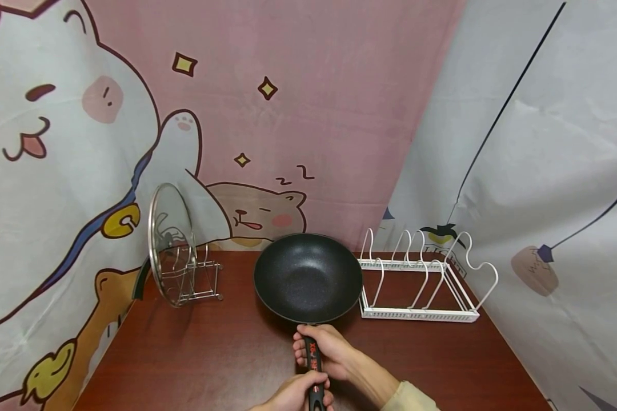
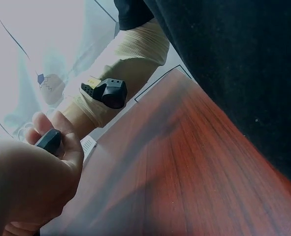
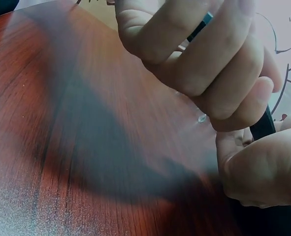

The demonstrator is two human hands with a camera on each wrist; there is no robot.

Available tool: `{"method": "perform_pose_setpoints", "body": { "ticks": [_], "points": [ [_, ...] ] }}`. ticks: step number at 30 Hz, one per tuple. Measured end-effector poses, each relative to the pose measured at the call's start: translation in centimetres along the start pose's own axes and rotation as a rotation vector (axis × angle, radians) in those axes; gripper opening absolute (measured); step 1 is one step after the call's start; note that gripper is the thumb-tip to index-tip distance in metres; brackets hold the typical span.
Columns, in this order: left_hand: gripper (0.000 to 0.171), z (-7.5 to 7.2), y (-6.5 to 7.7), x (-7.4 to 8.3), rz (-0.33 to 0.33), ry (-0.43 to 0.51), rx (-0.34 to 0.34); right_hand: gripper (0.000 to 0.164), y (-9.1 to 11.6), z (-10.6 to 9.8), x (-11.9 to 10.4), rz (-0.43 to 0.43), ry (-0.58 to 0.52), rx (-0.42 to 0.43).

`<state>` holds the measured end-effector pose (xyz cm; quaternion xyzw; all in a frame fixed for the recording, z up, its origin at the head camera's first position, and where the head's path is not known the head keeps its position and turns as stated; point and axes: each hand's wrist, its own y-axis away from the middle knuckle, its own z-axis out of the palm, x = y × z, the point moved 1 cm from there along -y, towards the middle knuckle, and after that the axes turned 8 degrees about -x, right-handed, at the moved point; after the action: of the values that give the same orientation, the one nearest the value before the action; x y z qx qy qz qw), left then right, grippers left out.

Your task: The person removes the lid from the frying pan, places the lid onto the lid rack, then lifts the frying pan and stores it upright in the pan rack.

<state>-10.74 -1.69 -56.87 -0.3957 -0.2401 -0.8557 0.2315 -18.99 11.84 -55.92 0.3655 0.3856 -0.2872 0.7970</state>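
A black wok point(image 1: 308, 279) is held bowl-up at the middle of the table, its long handle point(image 1: 312, 355) pointing toward me. Close behind the bowl, my right hand point(image 1: 331, 348) grips the handle, thumb along its top. My left hand point(image 1: 300, 391) holds the same handle nearer its end. In the right wrist view, curled fingers of the right hand point(image 3: 204, 64) wrap the handle, with the left hand point(image 3: 263, 164) just beside it. The handle's end point(image 2: 50, 141) pokes out of the left hand's grasp in the left wrist view.
On the left a glass lid point(image 1: 171, 245) stands upright in a small wire rack point(image 1: 205, 279). To the right of the wok sits a white rack point(image 1: 419, 314) with several upright loops. Printed curtains point(image 1: 339, 114) close off the brown table point(image 1: 211, 354) at back and sides.
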Motion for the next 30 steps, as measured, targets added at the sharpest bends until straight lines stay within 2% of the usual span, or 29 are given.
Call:
{"method": "perform_pose_setpoints", "body": {
  "ticks": [3,5,7,9,10,14,16,19,22,25,30],
  "points": [
    [0.016,-3.2,-2.1,-2.8,-0.022,0.077,-0.033,0.02,-0.1,0.1,0.0,0.002,0.006,0.011],
    [0.021,-5.6,-3.5,-4.9,-0.029,0.093,-0.046,0.019,-0.1,0.1,0.0,0.001,0.012,0.02],
    [0.024,-7.3,-4.6,-6.3,-0.039,0.11,-0.059,0.019,-0.1,0.1,0.0,-0.002,0.017,0.029],
    [0.026,-6.8,-4.5,-6.2,0.003,0.019,-0.041,0.019,-0.1,0.2,0.0,-0.006,0.019,0.035],
    [0.025,-6.4,-4.3,-6.0,0.005,0.004,-0.033,0.019,-0.1,0.2,0.0,-0.006,0.019,0.039],
    [0.024,-3.2,-2.3,-3.4,0.025,-0.058,0.016,0.018,-0.1,0.2,-0.1,-0.005,0.015,0.049],
    [0.019,-2.2,-1.7,-2.4,0.002,-0.037,0.016,0.019,-0.1,0.3,-0.1,-0.002,0.013,0.054],
    [0.019,-0.1,-0.4,-0.6,0.015,-0.083,0.052,0.019,0.0,0.3,-0.1,0.001,0.015,0.058],
    [0.019,1.2,0.3,0.6,-0.003,-0.073,0.085,0.02,-0.1,0.4,-0.1,0.002,0.011,0.062],
    [0.02,1.7,0.5,0.9,-0.008,-0.056,0.09,0.021,-0.1,0.5,0.0,-0.001,0.003,0.068],
    [0.022,1.4,0.3,0.8,-0.009,-0.044,0.075,0.021,-0.2,0.6,0.0,-0.012,0.0,0.077]
  ]
}}
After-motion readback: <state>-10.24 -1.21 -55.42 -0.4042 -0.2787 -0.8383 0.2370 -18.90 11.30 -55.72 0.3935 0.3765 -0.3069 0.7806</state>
